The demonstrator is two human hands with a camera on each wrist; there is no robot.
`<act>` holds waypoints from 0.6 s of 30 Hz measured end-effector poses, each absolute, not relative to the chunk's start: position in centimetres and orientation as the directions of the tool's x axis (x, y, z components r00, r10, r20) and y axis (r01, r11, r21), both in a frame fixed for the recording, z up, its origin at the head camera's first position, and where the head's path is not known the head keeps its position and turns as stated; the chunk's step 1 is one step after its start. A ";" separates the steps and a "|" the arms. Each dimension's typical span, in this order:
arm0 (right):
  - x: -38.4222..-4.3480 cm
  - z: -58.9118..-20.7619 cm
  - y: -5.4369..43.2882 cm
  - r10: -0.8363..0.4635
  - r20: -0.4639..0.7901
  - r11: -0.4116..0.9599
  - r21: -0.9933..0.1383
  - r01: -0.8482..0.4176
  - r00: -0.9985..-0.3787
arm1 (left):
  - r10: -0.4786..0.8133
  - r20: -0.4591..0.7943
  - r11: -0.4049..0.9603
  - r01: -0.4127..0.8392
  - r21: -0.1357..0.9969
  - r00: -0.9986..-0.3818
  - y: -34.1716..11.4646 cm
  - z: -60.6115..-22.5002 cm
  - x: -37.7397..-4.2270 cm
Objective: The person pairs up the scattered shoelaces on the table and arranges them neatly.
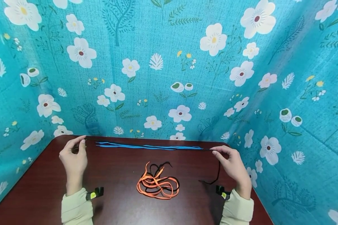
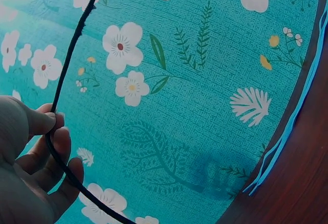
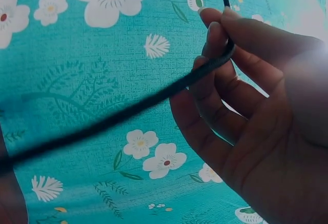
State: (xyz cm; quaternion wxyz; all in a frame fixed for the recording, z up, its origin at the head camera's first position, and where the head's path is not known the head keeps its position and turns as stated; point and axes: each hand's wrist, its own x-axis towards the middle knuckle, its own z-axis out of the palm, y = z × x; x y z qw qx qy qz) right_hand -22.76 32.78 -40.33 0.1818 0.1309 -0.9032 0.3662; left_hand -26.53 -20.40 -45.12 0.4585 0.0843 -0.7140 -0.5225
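Note:
Both hands hold a black shoelace [image 2: 66,62] drawn out sideways over the far part of the table. My left hand [image 1: 74,157] pinches it between thumb and fingertips, and its tail curves down across the other fingers. My right hand [image 1: 229,161] pinches the other part, with the loose end hanging toward the tabletop. In the right wrist view the shoelace [image 3: 123,114] bends at the thumb and fingertips. Blue shoelaces [image 1: 110,146] run lengthwise between the hands, and the black one overlaps them in the head view.
A tangled pile of orange shoelace [image 1: 157,197] and another black shoelace [image 1: 178,184] lies in the middle of the dark wood table [image 1: 118,187]. A teal flowered cloth [image 1: 157,47] hangs behind and along both sides. Small wrist cameras [image 1: 98,191] sit at the cuffs.

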 end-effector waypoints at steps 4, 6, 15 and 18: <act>-22.8 -40.3 32.7 -0.107 0.433 0.688 -0.618 -0.381 -0.895 | -0.588 0.578 0.451 0.364 0.815 -0.565 -20.4 -45.2 -26.5; -22.8 -40.3 32.8 -0.105 0.436 0.687 -0.618 -0.382 -0.894 | -0.585 0.582 0.453 0.368 0.812 -0.565 -20.5 -45.2 -26.5; -23.1 -41.1 33.8 -0.037 0.405 0.705 -0.637 -0.311 -0.914 | -0.617 0.549 0.432 0.341 0.835 -0.563 -20.9 -45.3 -26.3; -23.4 -41.5 34.3 -0.018 0.397 0.704 -0.647 -0.294 -0.918 | -0.638 0.525 0.403 0.337 0.851 -0.563 -21.1 -45.5 -26.2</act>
